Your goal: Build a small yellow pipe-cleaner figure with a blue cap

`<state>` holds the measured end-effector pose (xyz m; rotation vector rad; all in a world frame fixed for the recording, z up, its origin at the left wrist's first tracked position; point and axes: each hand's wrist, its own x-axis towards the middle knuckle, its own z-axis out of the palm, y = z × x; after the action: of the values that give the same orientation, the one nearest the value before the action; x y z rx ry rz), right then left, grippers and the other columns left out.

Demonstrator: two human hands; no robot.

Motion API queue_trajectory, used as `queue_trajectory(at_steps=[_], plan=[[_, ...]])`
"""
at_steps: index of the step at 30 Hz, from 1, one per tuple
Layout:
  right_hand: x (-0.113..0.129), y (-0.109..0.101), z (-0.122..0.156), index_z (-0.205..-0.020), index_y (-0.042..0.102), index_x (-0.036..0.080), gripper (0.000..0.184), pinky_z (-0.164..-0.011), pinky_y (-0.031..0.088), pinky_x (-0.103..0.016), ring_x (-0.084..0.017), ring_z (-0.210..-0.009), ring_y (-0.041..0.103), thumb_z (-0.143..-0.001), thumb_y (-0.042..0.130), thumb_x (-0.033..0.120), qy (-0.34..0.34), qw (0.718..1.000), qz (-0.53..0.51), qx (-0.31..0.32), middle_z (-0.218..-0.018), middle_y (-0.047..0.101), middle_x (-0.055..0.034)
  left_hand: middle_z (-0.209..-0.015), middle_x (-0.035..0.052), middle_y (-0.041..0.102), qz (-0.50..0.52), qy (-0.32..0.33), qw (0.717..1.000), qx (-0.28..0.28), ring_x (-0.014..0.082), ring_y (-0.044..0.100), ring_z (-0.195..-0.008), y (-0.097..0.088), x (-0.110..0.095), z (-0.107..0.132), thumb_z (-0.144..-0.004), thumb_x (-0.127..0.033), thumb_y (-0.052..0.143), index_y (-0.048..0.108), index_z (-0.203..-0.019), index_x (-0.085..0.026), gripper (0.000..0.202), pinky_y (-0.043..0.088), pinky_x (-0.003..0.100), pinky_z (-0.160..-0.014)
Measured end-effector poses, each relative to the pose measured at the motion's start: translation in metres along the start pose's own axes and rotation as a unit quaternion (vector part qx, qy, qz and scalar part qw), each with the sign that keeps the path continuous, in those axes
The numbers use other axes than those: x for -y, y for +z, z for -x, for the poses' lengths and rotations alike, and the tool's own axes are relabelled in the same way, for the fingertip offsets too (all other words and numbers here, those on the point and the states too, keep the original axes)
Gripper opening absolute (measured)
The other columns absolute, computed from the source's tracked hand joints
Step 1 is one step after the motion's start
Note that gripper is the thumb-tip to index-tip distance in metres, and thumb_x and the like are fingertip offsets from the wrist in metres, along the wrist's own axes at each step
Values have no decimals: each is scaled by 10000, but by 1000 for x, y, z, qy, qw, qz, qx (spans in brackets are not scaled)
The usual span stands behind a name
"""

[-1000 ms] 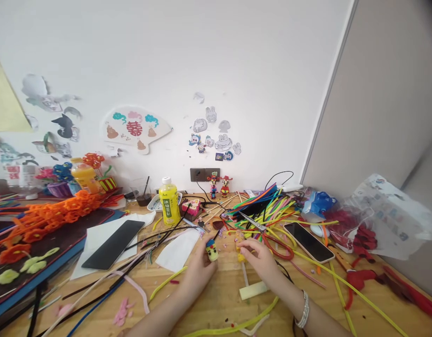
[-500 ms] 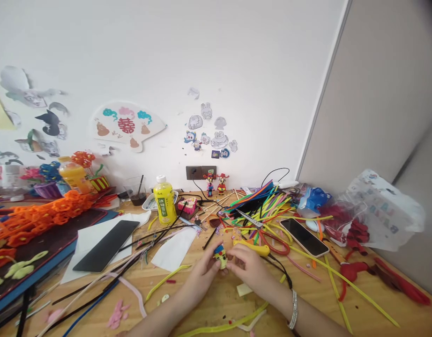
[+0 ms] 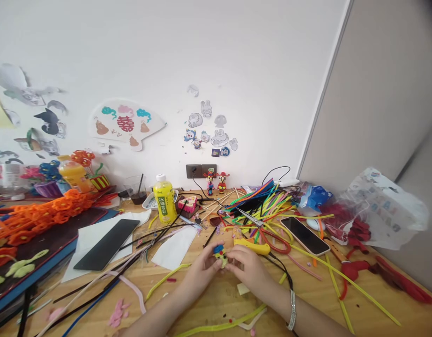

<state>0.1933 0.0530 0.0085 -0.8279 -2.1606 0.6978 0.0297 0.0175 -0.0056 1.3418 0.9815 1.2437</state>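
Between my two hands is a small yellow figurine (image 3: 221,256) with a blue top and small red and dark details. My left hand (image 3: 204,266) grips it from the left, thumb at its lower side. From the right, the fingertips of my right hand (image 3: 247,264) are closed on its edge. Just behind my right hand lies a yellow glue gun (image 3: 253,245) with a black cord. A pale yellow block (image 3: 242,289) sits on the wooden table (image 3: 202,304) under my right hand. The figurine's underside is hidden by my fingers.
A yellow-labelled bottle (image 3: 165,200) stands back left. Scissors (image 3: 250,217) rest on a pile of colourful pipe cleaners (image 3: 272,201). A phone (image 3: 305,235) lies right, near a plastic bag (image 3: 384,210). A black slab (image 3: 107,245) lies left. Two small figurines (image 3: 222,183) stand by the wall.
The figurine has tilted slightly between my fingers. Both hands stay in nearly the same place, and the camera view has shifted a little.
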Motion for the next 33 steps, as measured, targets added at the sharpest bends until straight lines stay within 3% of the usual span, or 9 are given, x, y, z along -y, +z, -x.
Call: queue_trajectory(at_steps=[3, 6, 14, 18, 23, 27, 30, 33], plan=[[-2, -1, -1, -904, 659, 178, 145, -700, 466, -298, -173, -757, 579, -780, 585, 178, 3, 1000, -3, -4, -836, 631, -54, -1116, 95, 567, 3, -1, 1000, 12, 222, 537, -953, 2, -5, 1, -692, -465, 660, 482, -1214, -206, 609, 439, 366, -841], [-4, -3, -1, -922, 658, 184, 165, -697, 469, -290, -167, -753, 582, -775, 588, 162, 4, 1000, -9, -1, -843, 631, -52, -1167, 98, 554, 1, -9, 1000, 19, 203, 558, -894, 4, -11, 1, -709, -484, 634, 466, -1250, -212, 629, 440, 367, -839], [-3, -1, -1, -829, 658, 205, 109, -690, 457, -287, -170, -758, 572, -767, 594, 144, -12, 1000, 3, 2, -812, 627, -35, -1051, 68, 616, -20, -17, 1000, 4, 190, 573, -826, -4, -1, -3, -705, -492, 629, 518, -1195, -219, 572, 461, 346, -789], [-1, 0, -1, -803, 655, 207, 98, -721, 450, -289, -174, -800, 572, -783, 579, 150, -23, 1000, 8, 2, -842, 636, -36, -1113, 82, 598, -21, -19, 1000, 10, 210, 573, -887, -5, 3, -5, -700, -499, 632, 515, -1195, -210, 586, 462, 353, -794], [-1, -6, -4, -914, 664, 208, 148, -710, 465, -264, -167, -799, 591, -774, 619, 204, -32, 999, 20, 6, -865, 653, -35, -1246, 104, 520, -5, -10, 1000, -2, 260, 505, -1093, -3, 1, -6, -681, -493, 653, 458, -1248, -234, 653, 440, 376, -861], [-14, -26, -11, -968, 652, 213, 184, -802, 449, -296, -180, -901, 576, -846, 518, 245, -2, 991, 119, -64, -960, 653, -50, -1161, 78, 587, 10, -17, 998, -58, 248, 533, -1066, -7, -3, -9, -626, -395, 715, 499, -1199, -239, 633, 413, 354, -888], [-33, -45, -19, -962, 647, 175, 206, -846, 412, -362, -215, -946, 537, -844, 479, 179, 35, 978, 183, -96, -987, 642, -82, -1040, 33, 643, 46, -62, 993, -93, 224, 583, -938, -12, -5, -11, -594, -283, 724, 549, -1119, -228, 556, 437, 311, -789], [-53, -55, -25, -841, 666, 157, 181, -844, 398, -394, -238, -932, 520, -818, 489, 127, 55, 964, 244, -87, -919, 648, -89, -823, -11, 658, 64, -79, 990, -98, 175, 582, -750, -14, -5, -13, -603, -245, 713, 615, -938, -191, 353, 420, 256, -658]])
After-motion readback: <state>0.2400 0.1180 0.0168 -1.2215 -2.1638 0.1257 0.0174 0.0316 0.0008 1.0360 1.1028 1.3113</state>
